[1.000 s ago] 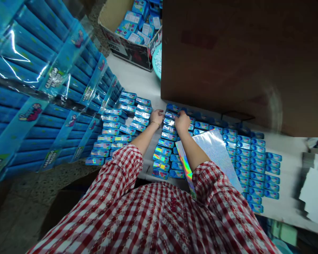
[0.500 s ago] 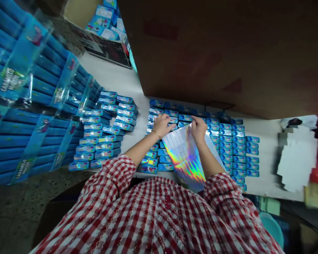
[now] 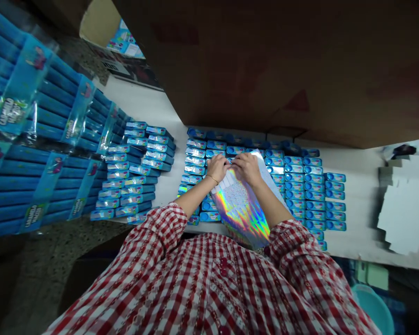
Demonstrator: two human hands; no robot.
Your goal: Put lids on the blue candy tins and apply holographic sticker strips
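A shiny holographic sticker sheet (image 3: 242,209) lies tilted in front of my body, over rows of small blue boxes (image 3: 294,186). Its surface throws rainbow reflections, and pale strips show near its upper left edge. My left hand (image 3: 218,168), with a thin bracelet at the wrist, has bent fingers closed at that upper edge. Close beside it, my right hand (image 3: 247,167) pinches the sheet's top, its forearm crossing over the sheet. The two hands' fingertips nearly meet; whatever small piece may be between them is hidden.
Wrapped packs of blue boxes (image 3: 52,172) are stacked high at left, beside loose blue boxes (image 3: 136,188). A big brown cardboard box (image 3: 265,70) rises behind the rows. White sheets (image 3: 407,204) lie at right on the white table (image 3: 361,242); a teal basin (image 3: 373,307) stands below.
My left hand has come from over the boxes to the sheet's upper edge, and its fingers have closed. My right hand has shifted left, bringing the hands together. The view has moved slightly.
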